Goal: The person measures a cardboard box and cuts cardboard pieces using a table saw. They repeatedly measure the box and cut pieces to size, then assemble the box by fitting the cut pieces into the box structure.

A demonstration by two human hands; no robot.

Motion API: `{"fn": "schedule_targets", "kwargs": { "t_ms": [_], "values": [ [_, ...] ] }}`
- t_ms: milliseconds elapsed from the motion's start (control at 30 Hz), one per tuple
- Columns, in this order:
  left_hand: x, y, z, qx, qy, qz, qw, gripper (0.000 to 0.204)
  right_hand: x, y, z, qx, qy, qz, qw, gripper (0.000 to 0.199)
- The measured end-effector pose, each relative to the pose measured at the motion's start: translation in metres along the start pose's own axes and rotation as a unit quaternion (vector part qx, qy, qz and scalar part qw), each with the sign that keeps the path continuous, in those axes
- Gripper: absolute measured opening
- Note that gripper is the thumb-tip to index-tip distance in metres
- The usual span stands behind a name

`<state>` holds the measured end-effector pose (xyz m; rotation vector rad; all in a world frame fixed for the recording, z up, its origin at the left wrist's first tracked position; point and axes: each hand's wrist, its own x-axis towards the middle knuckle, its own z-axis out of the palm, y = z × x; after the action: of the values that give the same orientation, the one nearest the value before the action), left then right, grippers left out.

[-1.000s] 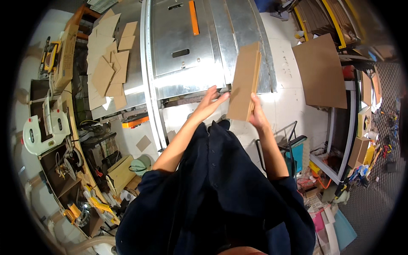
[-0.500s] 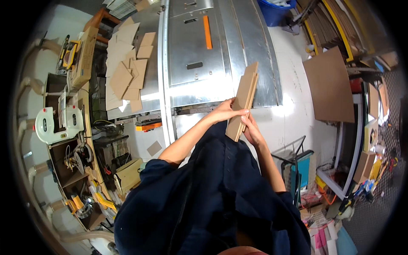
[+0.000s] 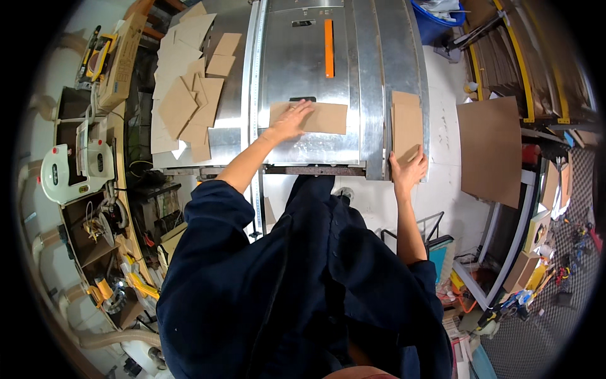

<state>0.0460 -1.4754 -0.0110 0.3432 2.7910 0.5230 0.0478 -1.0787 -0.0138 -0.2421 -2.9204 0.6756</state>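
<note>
A single rectangular brown board (image 3: 331,119) lies flat on the metal machine table (image 3: 315,148), its long side running left to right. My left hand (image 3: 290,121) rests on the left part of it, fingers stretched out. Toward the table's right edge lies a small stack of long brown boards (image 3: 407,123), its length pointing away from me. My right hand (image 3: 409,168) grips the near end of that stack, thumb on the left side and fingers on the right.
An orange strip (image 3: 329,49) is set in the tabletop ahead. A metal rail (image 3: 254,82) crosses the table left of my hand, and beyond it lie loose brown pieces (image 3: 183,101). A large brown panel (image 3: 489,151) stands at right, near a blue bin (image 3: 435,22).
Both hands held the stacked boards together above the table's near edge. Now one board lies flat under my left hand, and the others lie at the right with my right hand.
</note>
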Motion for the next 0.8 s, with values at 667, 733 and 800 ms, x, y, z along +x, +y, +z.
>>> {"fn": "schedule_targets", "kwargs": {
  "t_ms": [667, 733, 800],
  "values": [
    [0.066, -0.062, 0.007, 0.096, 0.078, -0.078, 0.989, 0.072, 0.013, -0.023, 0.051, -0.083, 0.087, -0.01, 0.993, 0.084],
    [0.065, -0.061, 0.011, 0.112, 0.09, -0.077, 0.987, 0.071, 0.013, -0.022, 0.051, -0.089, 0.093, -0.016, 0.992, 0.085],
    [0.066, -0.056, 0.01, 0.144, 0.083, -0.092, 0.982, 0.069, 0.012, -0.024, 0.051, -0.092, 0.088, -0.006, 0.992, 0.084]
  ]
}}
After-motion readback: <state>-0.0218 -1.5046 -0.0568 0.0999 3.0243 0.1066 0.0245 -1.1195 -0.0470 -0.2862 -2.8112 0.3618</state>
